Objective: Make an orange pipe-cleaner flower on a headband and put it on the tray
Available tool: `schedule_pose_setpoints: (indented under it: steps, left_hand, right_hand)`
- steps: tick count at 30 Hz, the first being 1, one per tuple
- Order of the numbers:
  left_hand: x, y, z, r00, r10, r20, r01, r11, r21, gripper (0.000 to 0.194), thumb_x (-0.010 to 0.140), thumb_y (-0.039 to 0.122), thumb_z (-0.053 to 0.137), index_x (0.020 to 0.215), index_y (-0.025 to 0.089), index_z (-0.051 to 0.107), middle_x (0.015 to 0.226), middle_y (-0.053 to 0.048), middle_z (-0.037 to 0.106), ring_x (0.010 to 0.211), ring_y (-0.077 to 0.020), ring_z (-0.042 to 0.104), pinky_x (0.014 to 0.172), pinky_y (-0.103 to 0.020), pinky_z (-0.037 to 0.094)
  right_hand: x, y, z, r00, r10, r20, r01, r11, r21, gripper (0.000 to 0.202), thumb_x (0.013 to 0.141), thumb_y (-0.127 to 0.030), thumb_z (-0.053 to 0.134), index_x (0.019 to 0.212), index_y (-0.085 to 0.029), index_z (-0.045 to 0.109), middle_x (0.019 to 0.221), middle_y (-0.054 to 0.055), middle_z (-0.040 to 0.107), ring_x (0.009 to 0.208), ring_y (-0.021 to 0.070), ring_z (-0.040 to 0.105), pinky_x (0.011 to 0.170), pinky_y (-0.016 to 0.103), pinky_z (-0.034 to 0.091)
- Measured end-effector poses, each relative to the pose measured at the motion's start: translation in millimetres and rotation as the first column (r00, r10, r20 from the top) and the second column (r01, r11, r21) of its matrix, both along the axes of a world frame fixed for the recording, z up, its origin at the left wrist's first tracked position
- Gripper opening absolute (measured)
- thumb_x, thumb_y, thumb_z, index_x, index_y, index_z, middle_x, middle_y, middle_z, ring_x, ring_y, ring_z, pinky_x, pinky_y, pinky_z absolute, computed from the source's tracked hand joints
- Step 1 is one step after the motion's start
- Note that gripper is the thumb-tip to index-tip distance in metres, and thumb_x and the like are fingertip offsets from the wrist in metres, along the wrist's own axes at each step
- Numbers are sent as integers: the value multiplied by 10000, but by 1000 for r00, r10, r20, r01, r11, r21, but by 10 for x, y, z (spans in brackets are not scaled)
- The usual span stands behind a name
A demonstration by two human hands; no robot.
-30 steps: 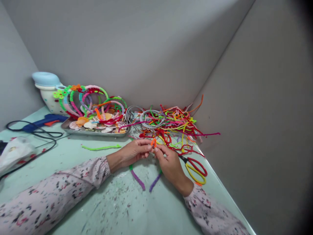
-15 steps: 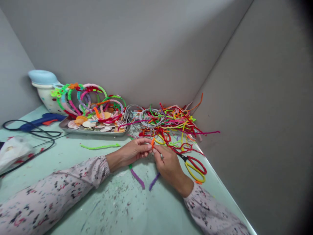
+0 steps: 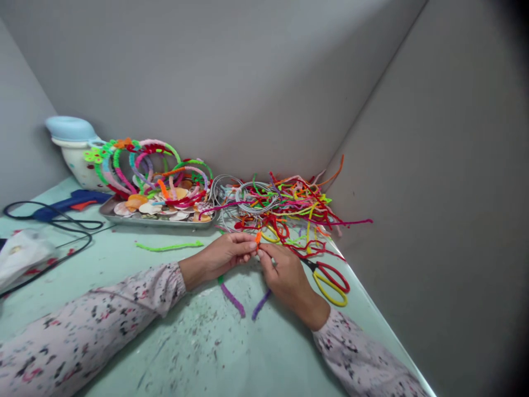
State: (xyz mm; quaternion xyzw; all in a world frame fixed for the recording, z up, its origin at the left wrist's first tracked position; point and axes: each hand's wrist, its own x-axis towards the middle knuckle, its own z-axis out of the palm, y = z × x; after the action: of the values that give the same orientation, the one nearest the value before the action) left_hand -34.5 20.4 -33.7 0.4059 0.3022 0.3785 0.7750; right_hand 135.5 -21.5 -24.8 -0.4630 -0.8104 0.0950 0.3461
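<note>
Between my two hands is a short piece of orange pipe cleaner (image 3: 258, 237), standing up from the fingertips. My left hand (image 3: 227, 255) pinches it from the left with thumb and index finger. From the right, my right hand (image 3: 285, 273) closes its thumb and fingers at its lower end. Below the hands, two fuzzy purple ends show, a left one (image 3: 232, 300) with a bit of green above it and a right one (image 3: 261, 305). How they join is hidden under my hands. Scissors (image 3: 330, 284) with red and yellow handles lie just right of my right hand.
A metal tray (image 3: 161, 222) holds shells and fuzzy headbands (image 3: 118, 165). Right of it are wire hoops (image 3: 256, 198) and a tangled heap of pipe cleaners (image 3: 301, 198). A green pipe cleaner (image 3: 169, 247), a blue glue gun (image 3: 68, 204) with black cord, a plastic bag (image 3: 25, 256) and a lidded cup (image 3: 78, 157) stand left.
Both hands stay in nearly the same place, still pinching the orange pipe cleaner, with only slight finger movement. The orange scrap beside the scissors' yellow handle no longer shows.
</note>
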Motion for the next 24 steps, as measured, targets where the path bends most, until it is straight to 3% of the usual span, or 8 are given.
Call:
schedule_pose_setpoints:
  steps: [6,11,18,24]
  left_hand:
    - [0,-2,-3,999,30,-43,-27,998,56,166,699,231,749,783,114,666,675,12,585,566,-41,466,550,-169,373]
    - [26,-36,14,988,44,-146,-23,989,144,165,702,262,735,771,121,682,670,8,576,571,-56,452,551,-183,357]
    - [48,-86,41,956,76,-282,-2,967,254,156,710,276,707,771,133,699,631,8,573,546,-72,440,522,-197,332]
    - [41,-90,48,951,63,-302,20,964,264,157,715,278,698,769,130,692,641,8,581,546,-67,440,526,-195,333]
  right_hand:
    - [66,35,110,991,-25,-129,19,999,-46,223,897,-219,468,1004,-219,664,973,55,697,911,199,626,835,331,461]
    - [112,73,204,940,-62,-334,6,986,-166,195,876,-276,518,984,-213,668,984,44,690,923,182,624,844,321,470]
    - [113,128,140,887,-112,-448,-62,933,-355,190,797,-334,608,892,-188,684,908,45,698,851,185,631,783,321,484]
    - [127,140,144,861,-133,-490,-128,877,-463,183,791,-309,596,868,-162,673,839,40,685,780,167,612,729,297,471]
